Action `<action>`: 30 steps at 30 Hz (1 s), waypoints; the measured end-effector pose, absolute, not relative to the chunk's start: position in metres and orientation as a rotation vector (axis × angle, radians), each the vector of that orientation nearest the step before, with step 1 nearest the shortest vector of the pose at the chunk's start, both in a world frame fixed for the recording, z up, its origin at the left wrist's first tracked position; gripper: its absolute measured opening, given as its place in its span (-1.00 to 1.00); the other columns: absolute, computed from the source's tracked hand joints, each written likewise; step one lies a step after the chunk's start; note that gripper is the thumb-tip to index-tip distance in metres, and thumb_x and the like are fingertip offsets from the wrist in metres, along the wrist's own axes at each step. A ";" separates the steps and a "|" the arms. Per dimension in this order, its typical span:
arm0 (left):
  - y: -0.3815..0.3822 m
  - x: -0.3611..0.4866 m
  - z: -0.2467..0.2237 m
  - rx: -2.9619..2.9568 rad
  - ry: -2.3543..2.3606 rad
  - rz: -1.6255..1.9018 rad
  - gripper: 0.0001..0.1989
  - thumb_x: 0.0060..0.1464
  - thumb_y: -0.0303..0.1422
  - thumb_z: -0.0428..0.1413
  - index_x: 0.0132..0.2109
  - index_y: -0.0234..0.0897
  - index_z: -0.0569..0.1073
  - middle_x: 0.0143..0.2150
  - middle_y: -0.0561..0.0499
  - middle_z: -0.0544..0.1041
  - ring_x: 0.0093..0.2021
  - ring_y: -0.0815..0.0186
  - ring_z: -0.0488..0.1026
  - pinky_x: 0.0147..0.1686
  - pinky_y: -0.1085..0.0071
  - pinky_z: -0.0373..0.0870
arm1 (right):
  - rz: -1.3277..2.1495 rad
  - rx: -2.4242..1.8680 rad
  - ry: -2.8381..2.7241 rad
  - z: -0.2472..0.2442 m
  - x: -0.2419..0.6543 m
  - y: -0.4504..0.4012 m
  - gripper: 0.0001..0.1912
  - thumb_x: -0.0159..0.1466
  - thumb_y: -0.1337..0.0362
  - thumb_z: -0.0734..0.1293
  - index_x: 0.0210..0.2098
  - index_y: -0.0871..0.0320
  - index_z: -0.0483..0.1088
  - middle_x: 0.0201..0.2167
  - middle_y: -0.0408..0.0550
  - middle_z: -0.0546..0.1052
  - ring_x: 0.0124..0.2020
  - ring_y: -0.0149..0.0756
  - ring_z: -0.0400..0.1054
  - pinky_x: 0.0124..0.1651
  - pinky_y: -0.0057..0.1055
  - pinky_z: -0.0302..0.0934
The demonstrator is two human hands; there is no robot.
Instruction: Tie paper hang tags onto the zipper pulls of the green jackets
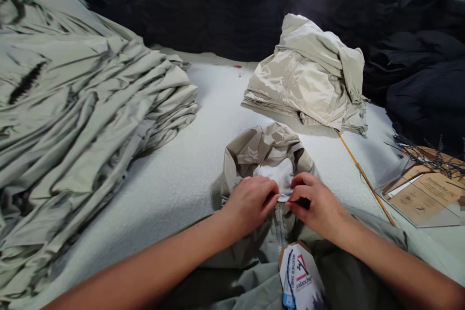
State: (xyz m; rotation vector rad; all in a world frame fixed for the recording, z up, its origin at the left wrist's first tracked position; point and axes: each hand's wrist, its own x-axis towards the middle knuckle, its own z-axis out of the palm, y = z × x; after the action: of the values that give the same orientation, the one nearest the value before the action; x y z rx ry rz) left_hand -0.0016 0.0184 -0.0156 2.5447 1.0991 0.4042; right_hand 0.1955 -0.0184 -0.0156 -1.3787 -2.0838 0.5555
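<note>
Pinching a narrow edge of smooth white lining (276,178) at the neck of a hooded nylon jacket (261,147), the left hand (250,205) and right hand (315,203) nearly meet at the top of the jacket's metal zipper (279,232). Both hands are almost closed, with their fingers curled inward and their fingertips gripping the thin white fold from either side.

The jacket lies on the desk (203,101) directly in front of the person. Its crinkled, pale khaki hood forms a soft, rumpled ring above the hands, while the body spreads toward the person in creased, greyer folds. A glossy white card hang tag (301,276) printed "Avalanche" rests on the jacket below the zipper.

The desk has a white, finely pebbled cover. To the left rises a tall, slumping stack of sage-green nylon garments (90,101), full of long, sharp creases. Ahead on the right sits a folded, rumpled heap of shiny beige nylon (305,75). Beyond it are dark, soft piles of black garments (425,72). At the right edge, a clear acrylic holder (425,198) covers kraft-brown printed cards, beside a thin orange strip (366,179) lying across the desk.
</note>
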 end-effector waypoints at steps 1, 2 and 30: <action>0.018 -0.002 -0.016 2.524 1.091 0.418 -0.86 0.22 -0.35 0.02 -0.25 -0.27 0.45 -0.29 0.01 0.53 -0.26 0.26 0.42 -0.26 0.35 0.21 | 0.545 -1.372 -2.096 -0.016 0.194 -0.018 -0.90 0.11 0.45 0.42 -0.47 0.17 0.46 -0.24 -0.02 0.45 -0.22 -0.25 0.38 -0.19 -0.34 0.24; 0.018 -0.003 -0.017 2.503 1.087 0.429 -0.87 0.22 -0.35 0.02 -0.25 -0.27 0.44 -0.29 0.01 0.53 -0.26 0.26 0.42 -0.25 0.35 0.21 | 0.533 -1.366 -2.112 -0.016 0.193 -0.018 -0.88 0.10 0.47 0.41 -0.49 0.17 0.43 -0.27 -0.02 0.46 -0.23 -0.25 0.37 -0.19 -0.34 0.23; 0.016 0.010 -0.017 2.053 1.189 0.685 -0.93 0.04 -0.41 0.17 -0.34 -0.26 0.56 -0.29 0.01 0.50 -0.24 0.28 0.41 -0.17 0.36 0.26 | 0.388 -1.179 -2.158 0.004 0.200 -0.019 -0.96 0.27 0.30 0.37 -0.31 0.13 0.48 -0.27 -0.03 0.53 -0.20 -0.24 0.39 -0.11 -0.29 0.21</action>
State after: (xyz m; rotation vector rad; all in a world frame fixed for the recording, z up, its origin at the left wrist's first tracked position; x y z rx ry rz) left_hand 0.0103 0.0159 -0.0172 2.0527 1.1890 0.6852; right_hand 0.1997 -0.0192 0.0038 -1.1792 -2.1579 0.3876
